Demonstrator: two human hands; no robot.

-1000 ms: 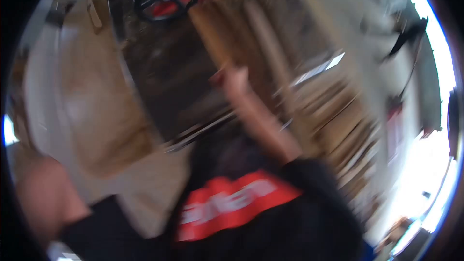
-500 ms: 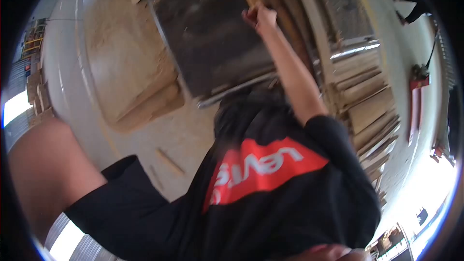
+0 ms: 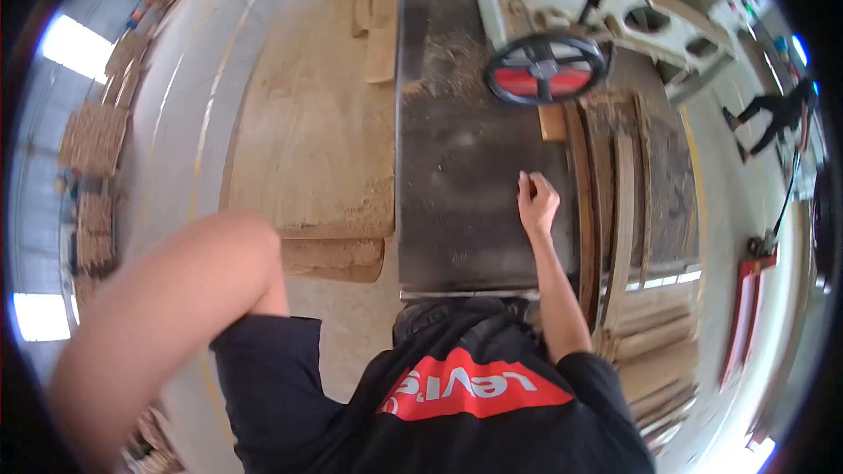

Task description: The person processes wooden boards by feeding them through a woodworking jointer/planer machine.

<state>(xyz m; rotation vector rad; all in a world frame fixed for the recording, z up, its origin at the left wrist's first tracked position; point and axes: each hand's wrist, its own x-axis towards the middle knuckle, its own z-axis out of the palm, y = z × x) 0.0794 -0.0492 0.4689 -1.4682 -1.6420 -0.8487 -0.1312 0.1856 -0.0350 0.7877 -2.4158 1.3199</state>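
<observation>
Head view: the right hand [image 3: 538, 202] is loosely clenched, nothing visible in it, above the desk [image 3: 465, 202]; the left hand is out of frame. Planks [image 3: 622, 211] lie just beside; a careless sideways swing could scrape knuckles.

A black T-shirt [image 3: 518, 443] with loose short sleeves [image 3: 272, 377] filled the lower centre, its red chest panel [image 3: 458, 360] carrying inverted white "Levi's" lettering [image 3: 461, 380].
</observation>
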